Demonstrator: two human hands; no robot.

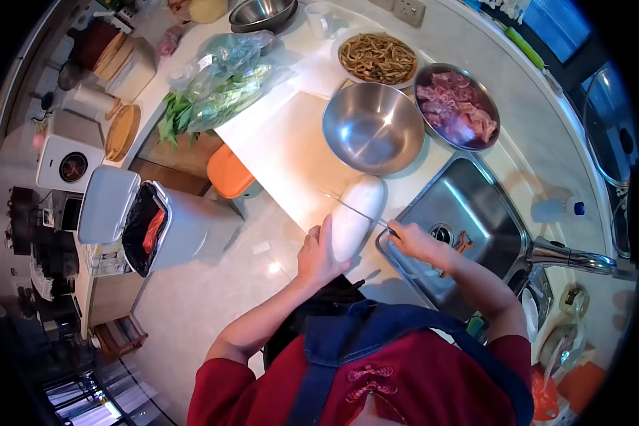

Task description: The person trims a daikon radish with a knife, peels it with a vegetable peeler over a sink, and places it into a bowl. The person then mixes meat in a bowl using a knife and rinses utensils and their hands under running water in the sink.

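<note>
I'm looking down into a kitchen, where a pale table (291, 153) runs alongside a metal sink (468, 213) and a grey bin (192, 227) stands open over to the left. On my side of the table lies a long white vegetable (355, 227), its far end just beside an empty metal bowl (373, 131). My left hand (321, 254) is on it, cupped around its near end and left side, fingers along the flank and thumb by the tip. My right hand (413, 243) is to the right of the vegetable, apart from it, closed around the handle of a knife (355, 210) whose blade crosses the vegetable's middle. I can't tell whether the edge has gone in. Farther off I have a plate of brown strips (378, 58), a bowl of raw meat (458, 106) and bagged greens (227, 96).
</note>
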